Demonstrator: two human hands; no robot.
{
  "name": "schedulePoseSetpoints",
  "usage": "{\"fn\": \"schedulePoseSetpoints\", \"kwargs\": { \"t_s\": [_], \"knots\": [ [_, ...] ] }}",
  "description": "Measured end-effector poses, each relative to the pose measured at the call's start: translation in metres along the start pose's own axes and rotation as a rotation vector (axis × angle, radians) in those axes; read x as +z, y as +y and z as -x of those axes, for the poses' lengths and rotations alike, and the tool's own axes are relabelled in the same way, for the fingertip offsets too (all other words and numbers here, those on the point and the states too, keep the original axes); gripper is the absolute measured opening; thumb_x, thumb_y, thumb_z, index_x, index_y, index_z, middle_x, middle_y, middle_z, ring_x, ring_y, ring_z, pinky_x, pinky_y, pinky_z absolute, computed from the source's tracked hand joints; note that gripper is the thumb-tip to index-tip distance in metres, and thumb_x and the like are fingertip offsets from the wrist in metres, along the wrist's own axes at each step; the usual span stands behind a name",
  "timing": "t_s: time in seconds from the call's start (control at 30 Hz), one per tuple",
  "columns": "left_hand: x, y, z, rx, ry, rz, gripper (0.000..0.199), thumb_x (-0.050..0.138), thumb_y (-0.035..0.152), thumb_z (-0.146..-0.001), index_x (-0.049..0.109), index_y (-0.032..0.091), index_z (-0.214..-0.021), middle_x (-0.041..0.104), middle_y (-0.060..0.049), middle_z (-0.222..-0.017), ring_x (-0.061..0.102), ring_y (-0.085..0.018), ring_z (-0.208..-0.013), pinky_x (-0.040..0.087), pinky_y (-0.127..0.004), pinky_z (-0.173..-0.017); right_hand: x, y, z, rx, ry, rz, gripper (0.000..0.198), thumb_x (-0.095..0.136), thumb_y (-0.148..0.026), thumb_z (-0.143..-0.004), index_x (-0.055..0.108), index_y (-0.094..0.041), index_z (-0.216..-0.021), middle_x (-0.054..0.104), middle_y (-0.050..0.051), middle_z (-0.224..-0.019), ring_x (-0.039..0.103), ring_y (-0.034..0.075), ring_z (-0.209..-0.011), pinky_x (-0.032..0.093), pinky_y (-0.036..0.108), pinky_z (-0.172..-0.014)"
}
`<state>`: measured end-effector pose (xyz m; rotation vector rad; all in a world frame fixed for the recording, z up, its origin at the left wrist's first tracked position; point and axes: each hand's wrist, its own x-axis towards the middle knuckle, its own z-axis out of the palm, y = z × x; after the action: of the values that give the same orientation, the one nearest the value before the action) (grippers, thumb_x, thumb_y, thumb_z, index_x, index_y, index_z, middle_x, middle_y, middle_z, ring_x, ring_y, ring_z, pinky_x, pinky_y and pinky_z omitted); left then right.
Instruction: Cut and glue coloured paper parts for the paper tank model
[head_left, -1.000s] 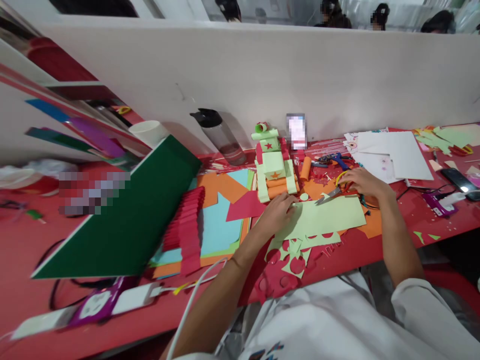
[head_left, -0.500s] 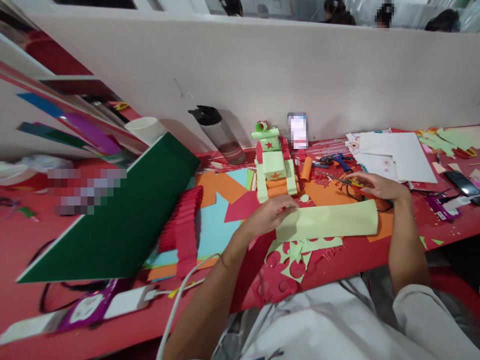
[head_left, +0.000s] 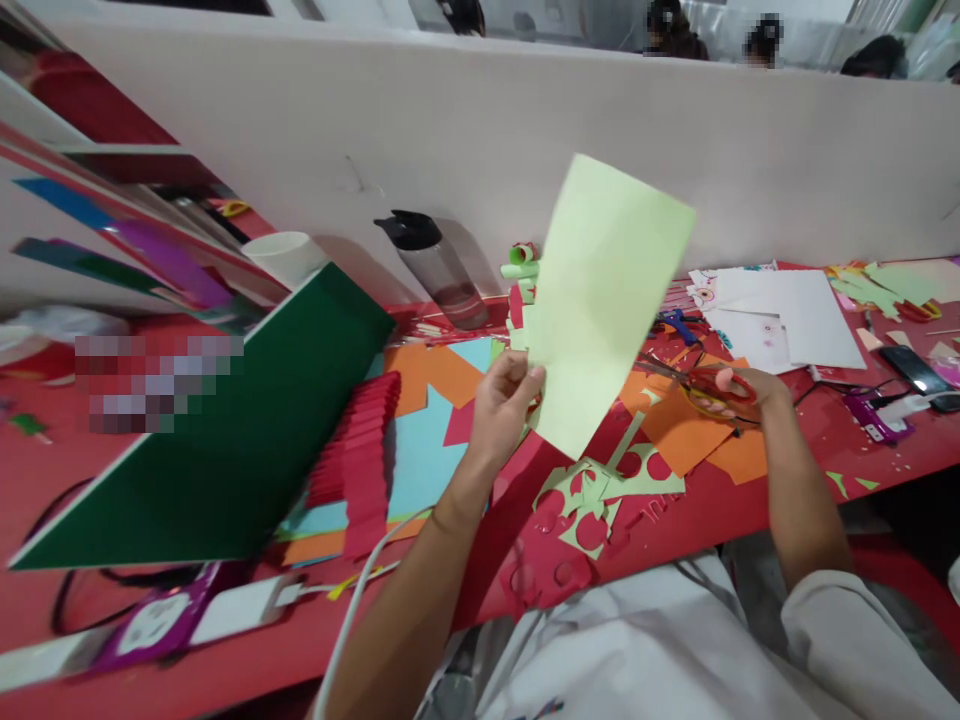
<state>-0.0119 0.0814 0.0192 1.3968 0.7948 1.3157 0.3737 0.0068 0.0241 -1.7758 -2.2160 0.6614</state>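
Observation:
A pale green sheet of paper [head_left: 607,300] is raised above the table, pinched at its lower left edge by my left hand [head_left: 506,400]. My right hand [head_left: 739,395] is closed around the handles of a pair of scissors [head_left: 686,378], whose blades point left, towards the sheet. Behind the sheet stands a green and red paper model [head_left: 521,270], mostly hidden by it. Below the sheet lie pale green offcuts [head_left: 592,492] with round holes. Orange paper [head_left: 686,425] lies under the scissors.
Left of my left hand are a pleated red paper strip [head_left: 367,450], light blue paper [head_left: 426,460] and a leaning dark green board [head_left: 225,440]. A water bottle [head_left: 442,270] stands against the white partition [head_left: 300,120]. White sheets [head_left: 806,315] and a phone [head_left: 916,368] lie to the right. A white cable [head_left: 360,590] crosses the left forearm.
My left hand has lifted the pale green sheet off the table and tilted it upright, covering most of the paper model. My right hand has moved slightly lower with the scissors.

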Motion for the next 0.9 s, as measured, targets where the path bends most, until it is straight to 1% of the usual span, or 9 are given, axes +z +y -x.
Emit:
{"fn": "schedulePoseSetpoints", "kwargs": {
  "t_s": [0.1,0.2,0.3,0.4,0.47,0.53,0.63,0.73,0.9],
  "knots": [
    [0.000,-0.002,-0.003,0.007,0.120,0.020,0.037,0.085,0.046,-0.083,0.056,0.024,-0.090,0.040,0.009,-0.066,0.043,-0.007,-0.054,0.044,-0.017,-0.051,-0.001,0.001,0.003,0.032,-0.098,-0.172,0.060,0.019,-0.054,-0.109,0.072,-0.029,-0.120,0.073,0.008,-0.070,0.063,0.024,-0.052,0.056,0.037,-0.056],
    [0.000,-0.004,-0.003,-0.027,0.130,0.083,0.044,0.087,0.046,-0.081,0.051,0.025,-0.092,0.043,0.011,-0.064,0.048,-0.006,-0.052,0.051,-0.018,-0.057,-0.002,-0.004,0.010,0.052,-0.147,-0.431,0.067,0.017,-0.065,-0.105,0.070,-0.030,-0.128,0.072,0.009,-0.071,0.059,0.026,-0.052,0.053,0.040,-0.055],
    [0.004,-0.005,-0.001,-0.088,0.087,0.157,0.049,0.086,0.049,-0.081,0.045,0.027,-0.096,0.043,0.014,-0.060,0.058,-0.008,-0.052,0.056,-0.021,-0.062,0.000,-0.018,0.007,-0.009,-0.083,-0.594,0.077,0.023,-0.084,-0.097,0.065,-0.030,-0.134,0.076,0.010,-0.086,0.053,0.022,-0.051,0.049,0.038,-0.051],
    [0.013,-0.007,0.004,-0.089,0.052,0.150,0.051,0.084,0.053,-0.083,0.042,0.028,-0.098,0.047,0.015,-0.059,0.067,-0.011,-0.056,0.060,-0.024,-0.067,0.012,-0.046,-0.013,-0.140,0.079,-0.794,0.092,0.037,-0.096,-0.086,0.056,-0.026,-0.143,0.075,0.010,-0.100,0.048,0.016,-0.052,0.045,0.034,-0.048],
    [0.021,-0.009,0.008,-0.065,0.013,0.093,0.049,0.081,0.057,-0.086,0.044,0.027,-0.100,0.054,0.012,-0.062,0.070,-0.012,-0.061,0.061,-0.026,-0.069,0.024,-0.070,-0.030,-0.153,0.115,-0.831,0.088,0.040,-0.092,-0.088,0.051,-0.028,-0.146,0.074,0.009,-0.107,0.055,0.017,-0.058,0.052,0.035,-0.056],
    [0.028,-0.012,0.013,-0.042,-0.026,0.046,0.047,0.078,0.059,-0.088,0.047,0.026,-0.101,0.059,0.009,-0.066,0.071,-0.013,-0.064,0.061,-0.027,-0.069,0.036,-0.093,-0.042,-0.089,0.264,-0.934,0.079,0.051,-0.085,-0.089,0.050,-0.030,-0.144,0.074,0.009,-0.111,0.063,0.020,-0.065,0.057,0.037,-0.060],
    [0.034,-0.013,0.020,-0.037,-0.126,0.013,0.042,0.073,0.058,-0.092,0.052,0.024,-0.105,0.069,0.003,-0.078,0.070,-0.014,-0.070,0.061,-0.030,-0.072,0.047,-0.119,-0.050,-0.038,0.384,-0.930,0.072,0.075,-0.068,-0.082,0.051,-0.031,-0.139,0.071,0.010,-0.127,0.072,0.027,-0.095,0.064,0.041,-0.079],
    [0.034,-0.013,0.023,0.007,-0.136,-0.042,0.035,0.068,0.054,-0.097,0.057,0.022,-0.107,0.068,0.001,-0.082,0.066,-0.013,-0.072,0.057,-0.028,-0.071,0.046,-0.126,-0.048,-0.043,0.455,-0.854,0.068,0.078,-0.059,-0.083,0.051,-0.031,-0.139,0.069,0.012,-0.134,0.067,0.032,-0.123,0.061,0.048,-0.102],
    [0.027,-0.013,0.015,0.060,0.014,0.011,0.025,0.070,0.045,-0.097,0.059,0.023,-0.103,0.066,0.000,-0.089,0.063,-0.011,-0.074,0.055,-0.027,-0.071,0.035,-0.112,-0.041,-0.088,0.488,-0.785,0.074,0.078,-0.056,-0.086,0.048,-0.029,-0.148,0.068,0.011,-0.140,0.065,0.032,-0.132,0.054,0.051,-0.115]
  ]
}}
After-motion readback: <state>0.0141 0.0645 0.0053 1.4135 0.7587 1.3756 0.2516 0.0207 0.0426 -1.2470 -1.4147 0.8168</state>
